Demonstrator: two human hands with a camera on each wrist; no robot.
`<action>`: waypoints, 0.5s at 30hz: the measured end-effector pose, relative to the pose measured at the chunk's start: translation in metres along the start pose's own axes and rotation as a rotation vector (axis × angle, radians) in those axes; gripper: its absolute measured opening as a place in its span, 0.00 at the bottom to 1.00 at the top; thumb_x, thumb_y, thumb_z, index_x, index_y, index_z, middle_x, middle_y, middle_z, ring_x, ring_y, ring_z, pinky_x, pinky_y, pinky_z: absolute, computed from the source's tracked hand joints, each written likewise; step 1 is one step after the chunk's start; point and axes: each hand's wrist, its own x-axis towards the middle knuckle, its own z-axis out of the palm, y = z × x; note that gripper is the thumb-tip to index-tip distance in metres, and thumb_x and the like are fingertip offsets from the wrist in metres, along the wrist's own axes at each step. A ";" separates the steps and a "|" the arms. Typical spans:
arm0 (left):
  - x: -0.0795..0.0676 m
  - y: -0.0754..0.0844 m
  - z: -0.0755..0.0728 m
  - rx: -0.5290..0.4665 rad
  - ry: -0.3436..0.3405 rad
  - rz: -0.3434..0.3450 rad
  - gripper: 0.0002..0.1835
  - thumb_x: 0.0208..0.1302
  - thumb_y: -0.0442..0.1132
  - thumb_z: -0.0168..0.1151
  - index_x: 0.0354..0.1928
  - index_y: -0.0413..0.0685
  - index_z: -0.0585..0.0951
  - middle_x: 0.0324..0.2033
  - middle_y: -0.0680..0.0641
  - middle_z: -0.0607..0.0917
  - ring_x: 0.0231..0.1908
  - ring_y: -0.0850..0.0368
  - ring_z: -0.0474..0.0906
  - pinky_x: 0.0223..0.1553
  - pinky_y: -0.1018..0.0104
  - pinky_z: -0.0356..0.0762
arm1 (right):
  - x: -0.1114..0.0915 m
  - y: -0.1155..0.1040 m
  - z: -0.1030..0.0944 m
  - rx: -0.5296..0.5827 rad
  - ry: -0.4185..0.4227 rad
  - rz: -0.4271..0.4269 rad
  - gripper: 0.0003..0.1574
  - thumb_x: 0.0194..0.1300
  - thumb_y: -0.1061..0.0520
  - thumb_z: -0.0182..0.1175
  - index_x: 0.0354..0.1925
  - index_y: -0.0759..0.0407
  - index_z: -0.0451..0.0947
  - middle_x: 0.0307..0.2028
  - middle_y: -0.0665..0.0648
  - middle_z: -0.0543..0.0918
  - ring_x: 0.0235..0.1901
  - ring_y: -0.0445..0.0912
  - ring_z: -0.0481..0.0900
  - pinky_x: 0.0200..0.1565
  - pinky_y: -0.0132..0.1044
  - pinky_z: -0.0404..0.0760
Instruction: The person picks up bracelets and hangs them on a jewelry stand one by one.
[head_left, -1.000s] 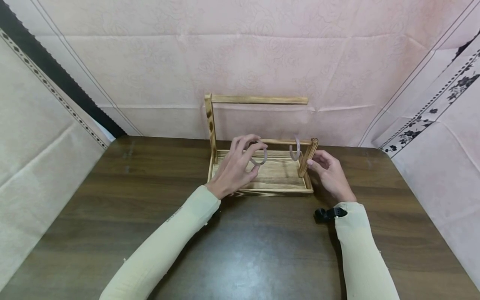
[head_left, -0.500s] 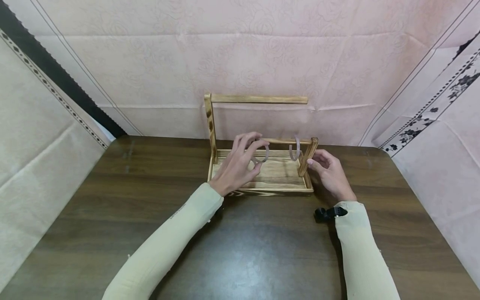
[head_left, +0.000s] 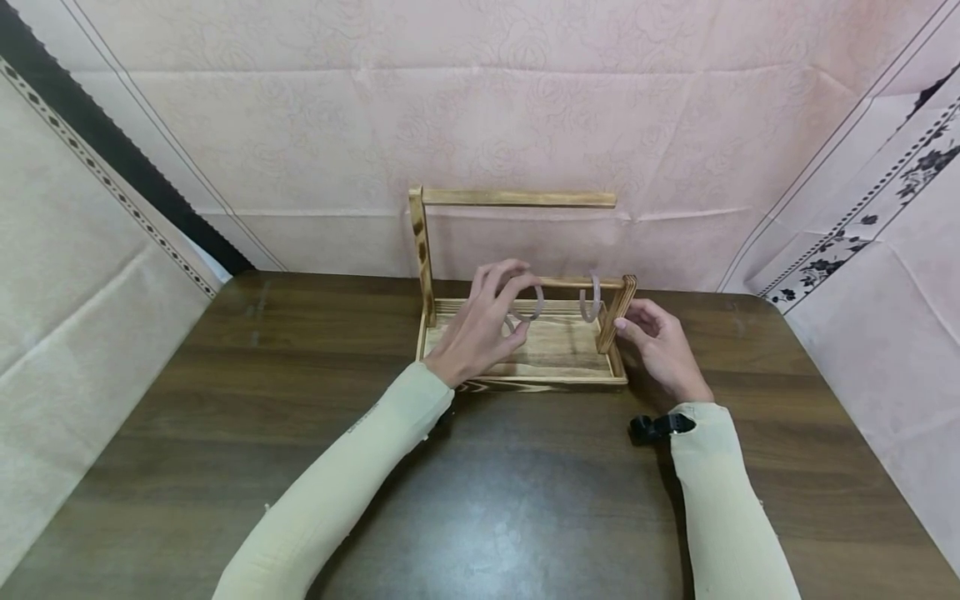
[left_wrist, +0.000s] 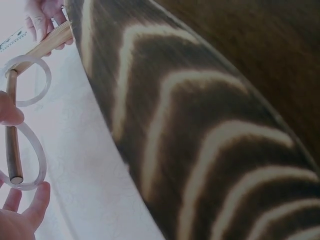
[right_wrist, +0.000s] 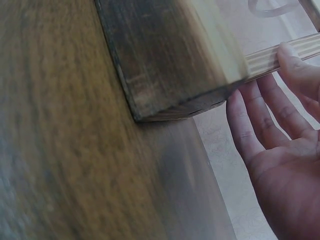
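Rack (head_left: 555, 382): pale, dark-grained wood, standing upright; a shallow, low-rimmed tray forms the base. The tall left post (head_left: 422, 250) bears the upper bar (head_left: 517, 199), its right end free; the shorter right post (head_left: 618, 317), pinched by the right hand (head_left: 662, 343), bears the lower bar (head_left: 562, 283), its free end toward the left. First ring (head_left: 597, 296): pale, translucent, hanging around the lower bar near the right post. Second ring (head_left: 539, 302): similar, held upright by the left hand (head_left: 480, 321) at the free end; whether threaded cannot be told.
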 end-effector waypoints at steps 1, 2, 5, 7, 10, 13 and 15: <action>0.000 0.000 0.001 -0.002 0.000 0.001 0.33 0.57 0.32 0.71 0.65 0.53 0.72 0.68 0.44 0.67 0.65 0.45 0.64 0.50 0.59 0.84 | 0.000 0.000 0.000 0.001 0.000 0.001 0.22 0.76 0.54 0.58 0.60 0.66 0.73 0.49 0.51 0.83 0.47 0.33 0.81 0.53 0.28 0.83; 0.000 0.000 0.001 -0.002 0.001 0.002 0.33 0.56 0.32 0.71 0.65 0.52 0.72 0.68 0.44 0.67 0.65 0.45 0.65 0.51 0.59 0.84 | 0.000 0.000 0.000 0.001 -0.001 0.002 0.22 0.76 0.54 0.58 0.60 0.66 0.73 0.49 0.51 0.83 0.47 0.33 0.81 0.52 0.27 0.83; 0.001 0.000 0.002 -0.005 0.004 0.007 0.33 0.57 0.32 0.70 0.65 0.52 0.72 0.68 0.43 0.67 0.64 0.45 0.65 0.51 0.59 0.84 | 0.000 0.000 0.000 0.000 -0.001 0.008 0.22 0.76 0.54 0.59 0.60 0.65 0.74 0.49 0.51 0.83 0.47 0.33 0.81 0.51 0.24 0.82; 0.002 0.001 0.003 -0.010 0.011 0.009 0.32 0.58 0.33 0.70 0.65 0.52 0.72 0.68 0.43 0.67 0.64 0.45 0.65 0.50 0.59 0.84 | 0.000 0.000 0.000 0.003 -0.001 0.009 0.22 0.76 0.54 0.59 0.60 0.65 0.74 0.49 0.52 0.83 0.47 0.33 0.81 0.51 0.23 0.81; 0.003 0.002 0.003 -0.021 0.017 0.009 0.31 0.59 0.34 0.70 0.65 0.52 0.72 0.68 0.43 0.67 0.64 0.46 0.65 0.50 0.60 0.84 | 0.000 -0.001 0.000 0.005 -0.001 0.008 0.22 0.76 0.54 0.59 0.60 0.66 0.73 0.49 0.53 0.83 0.47 0.34 0.82 0.50 0.22 0.81; 0.005 0.003 0.005 -0.031 0.023 0.010 0.31 0.58 0.33 0.70 0.64 0.51 0.73 0.68 0.44 0.67 0.64 0.44 0.66 0.50 0.60 0.84 | 0.000 -0.002 0.000 0.009 -0.004 0.007 0.22 0.76 0.54 0.59 0.60 0.66 0.73 0.49 0.53 0.82 0.47 0.34 0.82 0.50 0.23 0.81; 0.006 0.004 0.006 -0.035 0.024 0.007 0.32 0.58 0.33 0.71 0.64 0.51 0.73 0.67 0.44 0.67 0.63 0.42 0.67 0.50 0.60 0.84 | 0.000 -0.001 0.000 0.008 -0.003 0.008 0.22 0.76 0.54 0.58 0.60 0.66 0.73 0.49 0.53 0.82 0.47 0.34 0.82 0.51 0.23 0.81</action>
